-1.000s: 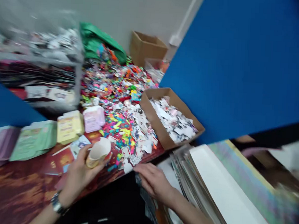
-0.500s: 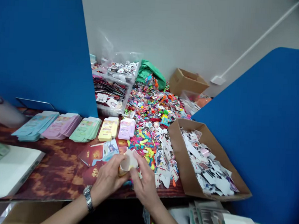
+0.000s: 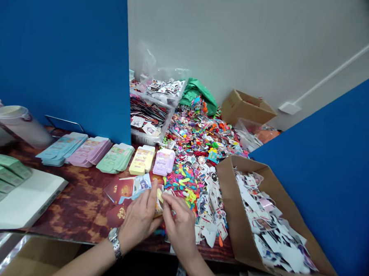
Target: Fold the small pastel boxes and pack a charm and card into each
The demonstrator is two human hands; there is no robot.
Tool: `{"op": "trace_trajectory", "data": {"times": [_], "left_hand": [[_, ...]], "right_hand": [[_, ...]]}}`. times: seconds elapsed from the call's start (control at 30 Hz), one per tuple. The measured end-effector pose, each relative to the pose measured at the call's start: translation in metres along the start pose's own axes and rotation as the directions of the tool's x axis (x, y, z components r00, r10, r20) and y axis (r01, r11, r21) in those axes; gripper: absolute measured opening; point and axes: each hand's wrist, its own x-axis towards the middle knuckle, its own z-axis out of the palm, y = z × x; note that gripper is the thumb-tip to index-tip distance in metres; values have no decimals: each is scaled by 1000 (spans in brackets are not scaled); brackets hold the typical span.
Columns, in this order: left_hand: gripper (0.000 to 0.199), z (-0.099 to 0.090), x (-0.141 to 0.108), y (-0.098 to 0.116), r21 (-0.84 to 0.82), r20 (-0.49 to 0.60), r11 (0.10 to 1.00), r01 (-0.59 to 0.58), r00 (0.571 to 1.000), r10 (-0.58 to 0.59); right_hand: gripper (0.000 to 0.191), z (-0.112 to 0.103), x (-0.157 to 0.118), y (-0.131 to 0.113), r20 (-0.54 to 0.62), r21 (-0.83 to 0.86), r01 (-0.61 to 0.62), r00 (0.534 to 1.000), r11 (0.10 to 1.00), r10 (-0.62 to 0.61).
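Observation:
A small yellow paper box, mostly hidden by my fingers, is held between my two hands above the front of the table. My left hand, with a metal watch at the wrist, is closed around the box's left side. The fingers of my right hand pinch at its upper right edge. Just beyond my left hand lie red envelope-like cards and a picture card. Past my right hand spreads a pile of small colourful pieces, with loose stickers beside it.
Flat boxes in stacks line the table: blue, pink, green, yellow and purple. A cardboard box of stickers stands right. Folded green boxes rest on a white tray left. Blue partitions flank the table.
The box's open end and pale flap faced up before; now my fingers cover that end and its yellow edge shows. My view has turned left, shifting the table's contents rightward.

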Motion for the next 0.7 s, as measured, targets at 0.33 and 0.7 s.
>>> {"op": "trace_trajectory", "data": {"times": [0.33, 0.7], "left_hand": [[90, -6, -1, 0, 156, 10, 987, -38, 999, 37], [79, 3, -3, -1, 265, 0, 961, -80, 997, 83]], "right_hand": [[49, 27, -27, 15, 2, 34, 25, 1000, 999, -25], [55, 33, -34, 10, 27, 39, -14, 1000, 999, 13]]}}
